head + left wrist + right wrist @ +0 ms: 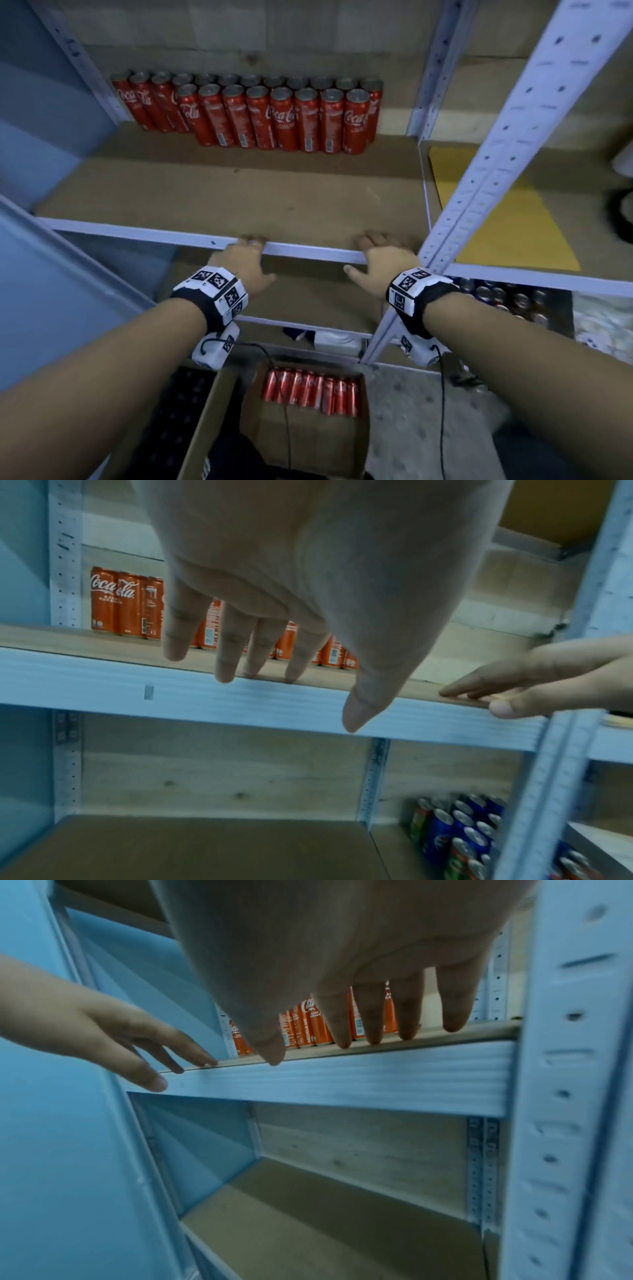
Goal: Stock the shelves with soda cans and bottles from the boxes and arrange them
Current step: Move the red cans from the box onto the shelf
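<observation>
Two rows of tall red cola cans (260, 116) stand at the back of the brown shelf board (212, 192), also seen behind my fingers as cola cans (116, 604) and cola cans (304, 1026). My left hand (245, 260) lies on the shelf's white front rail (137, 231) with straight fingers and holds nothing; left hand (308, 588). My right hand (383, 260) rests the same way further right, near the upright post; right hand (359, 961). On the floor below, an open cardboard box (308, 431) holds a row of red cans (311, 392).
A white perforated upright post (507, 144) crosses the right side. A yellow sheet (507, 219) lies on the neighbouring shelf. Mixed blue and red cans (459, 834) stand on the lower right shelf. A dark crate (178, 421) sits left of the box.
</observation>
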